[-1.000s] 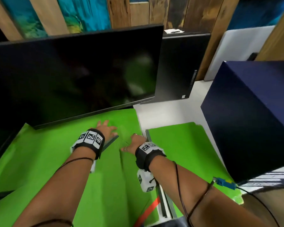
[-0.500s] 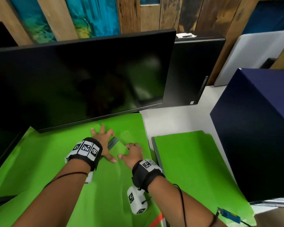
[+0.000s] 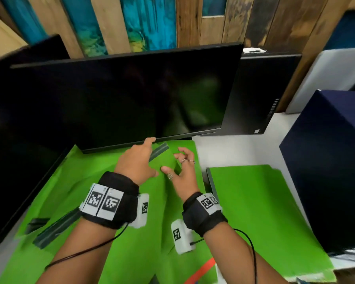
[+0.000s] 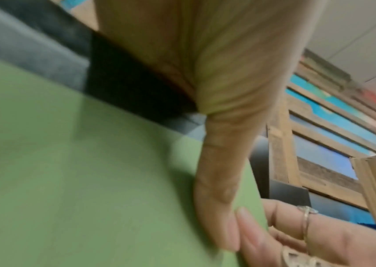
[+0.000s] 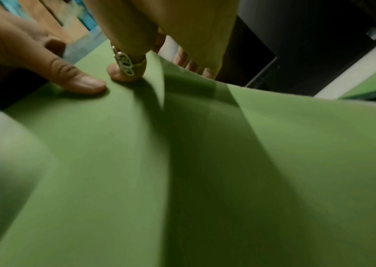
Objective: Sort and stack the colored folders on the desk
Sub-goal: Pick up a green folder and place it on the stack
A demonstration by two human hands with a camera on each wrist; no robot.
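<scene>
Several green folders (image 3: 103,201) lie overlapping on the desk under the monitor, with grey spine strips (image 3: 159,152) showing between them. My right hand (image 3: 178,162) pinches the raised far edge of one green folder (image 5: 182,162): its ringed thumb (image 5: 123,72) lies on top and its fingers (image 5: 194,66) curl behind the edge. My left hand (image 3: 143,158) lies flat beside it, fingers straight toward the monitor's lower edge, and its thumb (image 4: 217,198) presses on the same sheet. A separate green folder stack (image 3: 254,212) lies to the right.
A black monitor (image 3: 131,99) stands right behind the hands, with a black computer tower (image 3: 260,95) at its right. At the right edge a big navy box (image 3: 332,171) borders the right-hand stack. White desk (image 3: 234,152) shows between them. An orange strip (image 3: 203,269) lies near the front.
Both hands have slid forward toward the monitor. The right hand has gone from resting on the folder to pinching and lifting its far edge.
</scene>
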